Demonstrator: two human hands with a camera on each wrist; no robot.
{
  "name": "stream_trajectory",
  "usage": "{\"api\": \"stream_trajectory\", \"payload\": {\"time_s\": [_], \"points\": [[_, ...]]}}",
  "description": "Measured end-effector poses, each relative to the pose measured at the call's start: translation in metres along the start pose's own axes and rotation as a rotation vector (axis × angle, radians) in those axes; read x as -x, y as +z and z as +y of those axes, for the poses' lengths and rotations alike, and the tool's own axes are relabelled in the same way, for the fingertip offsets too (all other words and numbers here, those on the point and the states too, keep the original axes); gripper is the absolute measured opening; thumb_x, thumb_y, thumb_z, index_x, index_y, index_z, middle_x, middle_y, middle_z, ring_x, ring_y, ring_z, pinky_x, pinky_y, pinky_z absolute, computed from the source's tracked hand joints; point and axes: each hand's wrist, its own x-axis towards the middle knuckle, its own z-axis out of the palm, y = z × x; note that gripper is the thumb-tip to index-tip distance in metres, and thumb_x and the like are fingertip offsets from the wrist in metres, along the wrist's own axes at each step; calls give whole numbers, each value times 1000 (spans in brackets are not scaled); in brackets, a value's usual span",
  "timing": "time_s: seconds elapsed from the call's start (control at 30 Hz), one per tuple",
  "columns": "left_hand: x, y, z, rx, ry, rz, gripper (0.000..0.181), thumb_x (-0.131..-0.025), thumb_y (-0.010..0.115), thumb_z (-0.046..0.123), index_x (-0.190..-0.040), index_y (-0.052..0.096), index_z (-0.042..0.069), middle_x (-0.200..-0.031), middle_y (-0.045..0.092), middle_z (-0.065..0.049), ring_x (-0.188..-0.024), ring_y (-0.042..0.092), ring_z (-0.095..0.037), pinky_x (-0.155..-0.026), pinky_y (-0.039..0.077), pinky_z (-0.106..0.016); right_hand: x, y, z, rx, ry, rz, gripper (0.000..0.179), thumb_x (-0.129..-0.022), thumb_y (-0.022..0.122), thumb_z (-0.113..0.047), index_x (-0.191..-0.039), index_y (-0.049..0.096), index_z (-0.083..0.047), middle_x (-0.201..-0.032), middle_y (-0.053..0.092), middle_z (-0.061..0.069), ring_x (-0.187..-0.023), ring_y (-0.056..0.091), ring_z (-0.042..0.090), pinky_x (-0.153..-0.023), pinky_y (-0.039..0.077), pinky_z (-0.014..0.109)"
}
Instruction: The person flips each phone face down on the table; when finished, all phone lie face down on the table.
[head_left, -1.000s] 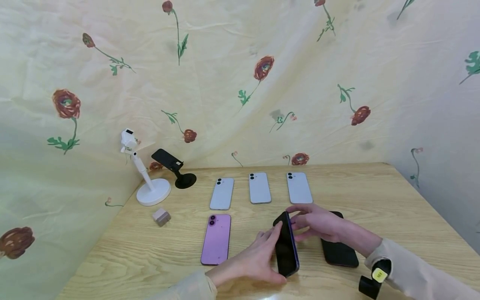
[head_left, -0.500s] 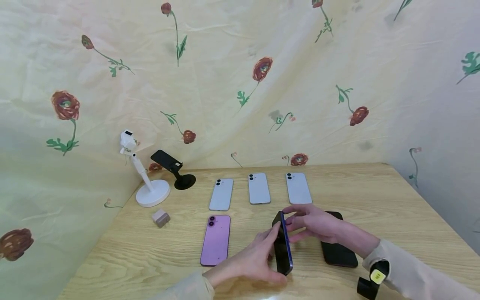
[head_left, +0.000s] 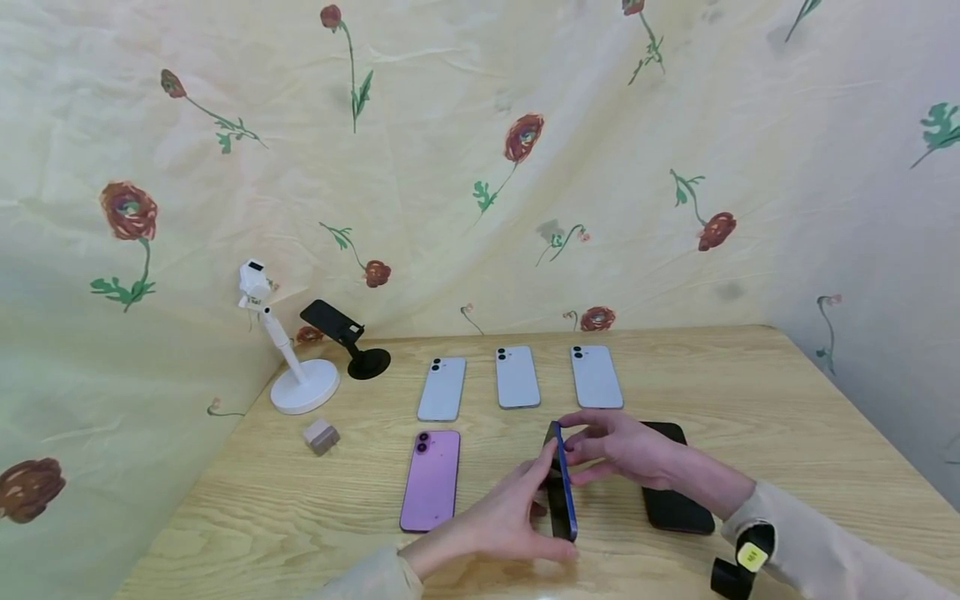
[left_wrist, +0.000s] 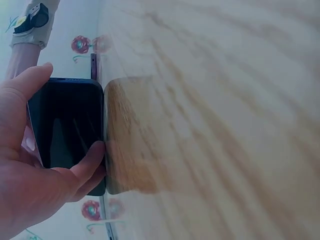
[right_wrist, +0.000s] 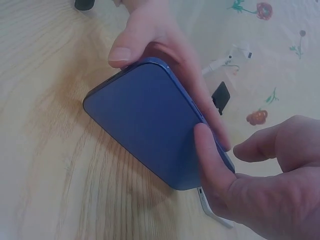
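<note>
Left hand (head_left: 510, 518) is clamped round the blue phone (right_wrist: 142, 125), which is up on its long edge on the table (head_left: 240, 517). Right hand (head_left: 628, 450) has its thumb on the back, can't tell if it's pinching, so I'd let the left do the steadying.

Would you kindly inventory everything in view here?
Blue phone: 1, blue and black, front middle
Pale phones: 3, whitish, in a back row
Purple phone: 1, purple, left of the blue phone
Black phone: 1, black, front right, partly hidden
White stand: 1, white, back left
Black stand: 1, black, beside the white stand
Small block: 1, greyish, near the white stand
Table: 1, light wood, underneath
Cloth: 1, floral cream, behind the table
Wrist device: 1, black and yellow, right wrist
Sleeves: 2, beige, one per arm
Left hand: 1, bare, gripping the blue phone
Right hand: 1, bare, touching the blue phone
</note>
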Motion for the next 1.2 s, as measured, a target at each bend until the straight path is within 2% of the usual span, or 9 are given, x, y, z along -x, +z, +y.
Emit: {"api": "stream_trajectory", "payload": {"time_s": [0.1, 0.3, 0.37, 0.53, 0.77, 0.87, 1.0, 1.2], "points": [[1, 0, 1, 18, -9, 11, 113, -84, 83, 34, -162, 3, 18, -147, 36, -16, -113, 50, -7, -88, 47, -19, 0, 1, 0, 6, -4, -4, 61, -97, 57, 3, -148, 26, 15, -116, 53, 26, -101, 61, 29, -86, 54, 47], [4, -1, 0, -49, -24, 49, 110, -84, 80, 41, -163, 5, 20, -152, 35, -14, -126, 43, -13, -97, 43, -26, 0, 4, 1, 17, -22, -9, 62, -97, 58, 3, -148, 25, 15, -117, 51, 26, -101, 61, 29, -86, 54, 47], [5, -1, 0, -62, -18, 62, 110, -84, 80, 41, -163, 7, 17, -152, 36, -13, -128, 42, -14, -99, 42, -27, -1, 6, 2, 24, -32, -6, 62, -97, 59, 3, -148, 26, 15, -116, 51, 27, -100, 62, 29, -86, 54, 48], [7, -2, 3, -27, -2, 78, 108, -84, 81, 36, -162, 10, 11, -155, 33, -13, -132, 42, -16, -101, 42, -28, -3, 11, 6, 33, -36, 11, 64, -95, 60, 4, -149, 26, 13, -117, 49, 26, -99, 62, 28, -85, 55, 47], [11, -3, 4, -72, 37, 85, 106, -85, 80, 33, -161, 11, 6, -158, 30, -16, -138, 39, -24, -104, 40, -31, -5, 16, 14, 59, -20, 47, 70, -93, 63, 5, -151, 24, 12, -119, 48, 27, -97, 65, 28, -84, 55, 47], [12, -3, 3, -25, 65, 76, 104, -87, 79, 27, -160, 9, 4, -158, 28, -18, -135, 42, -21, -101, 43, -28, -6, 17, 17, 95, -24, 57, 71, -93, 64, 4, -151, 25, 11, -120, 48, 28, -94, 66, 29, -82, 56, 48], [14, -3, 2, 80, 70, 61, 102, -87, 78, 18, -160, 8, 3, -159, 24, -22, -130, 46, -16, -95, 46, -22, -8, 20, 21, 126, -43, 50, 71, -93, 65, 2, -151, 25, 13, -119, 49, 28, -93, 66, 30, -80, 56, 48], [18, -3, 3, 170, 87, 62, 102, -87, 78, 10, -159, 6, -1, -159, 22, -25, -129, 48, -19, -96, 46, -24, -10, 24, 24, 136, -46, 47, 70, -93, 65, 4, -151, 26, 13, -117, 49, 27, -94, 64, 27, -79, 56, 49]]}}
